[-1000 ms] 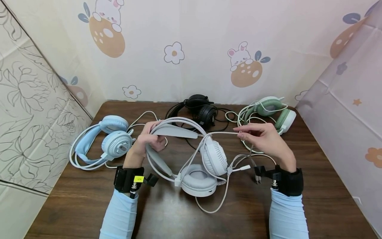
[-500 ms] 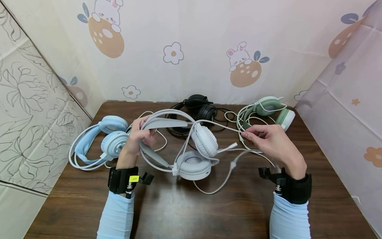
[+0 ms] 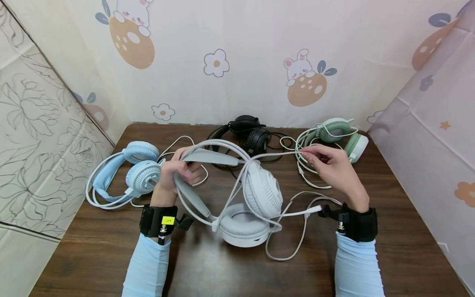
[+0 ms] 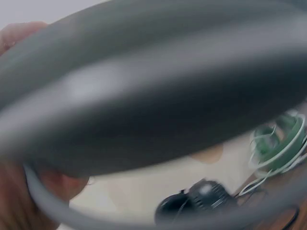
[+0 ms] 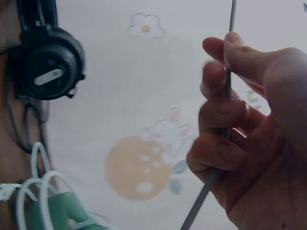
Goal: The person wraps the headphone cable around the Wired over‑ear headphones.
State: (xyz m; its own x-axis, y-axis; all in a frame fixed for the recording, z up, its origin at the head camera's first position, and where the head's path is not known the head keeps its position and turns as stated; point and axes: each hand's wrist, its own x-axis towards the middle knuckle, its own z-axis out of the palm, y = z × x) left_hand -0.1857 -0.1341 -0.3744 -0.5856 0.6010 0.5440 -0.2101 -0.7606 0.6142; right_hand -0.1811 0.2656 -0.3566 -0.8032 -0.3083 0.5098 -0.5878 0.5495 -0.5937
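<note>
White headphones (image 3: pixel 264 189) with a grey padded headband hang tilted over the middle of the table. My left hand (image 3: pixel 182 168) grips them by the top of the headband, which fills most of the left wrist view, blurred. Between thumb and index finger my right hand (image 3: pixel 330 165) pinches their cable (image 5: pixel 231 21), drawn out to the right from the ear cups. In the right wrist view the cable runs down through the curled fingers and out below the palm. A loop of the same cable (image 3: pixel 283 259) droops under the ear cups toward the tabletop.
Blue headphones (image 3: pixel 142 177) lie on the brown table (image 3: pixel 208 272) at the left. Black headphones (image 3: pixel 256 140) sit at the back middle, and green ones (image 3: pixel 335 130) with coiled white cable at the back right. A patterned curtain (image 3: pixel 252 90) closes off the back.
The white headphones lifted and shifted left, then came back down somewhat, swaying. Their dangling connector and cable swung about. My right hand moved outward, then back up, still pinching the cable.
</note>
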